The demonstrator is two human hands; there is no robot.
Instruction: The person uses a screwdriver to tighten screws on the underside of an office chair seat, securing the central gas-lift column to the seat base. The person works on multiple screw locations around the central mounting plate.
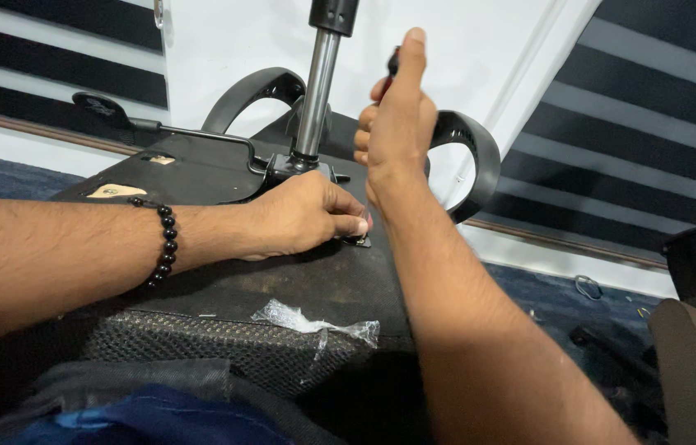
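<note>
While my left hand (303,216) pinches a small fastener against the upturned chair seat (315,280) beside the gas column (315,91), my right hand (397,124) grips a dark tool, likely tightening next.

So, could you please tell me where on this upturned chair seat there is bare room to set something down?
Bare black underside lies between the left hand and the plastic scrap. It is crowded around the gas-lift column, lever and right hand.

Head camera looks down, close over the upturned chair seat (200,165)
</note>
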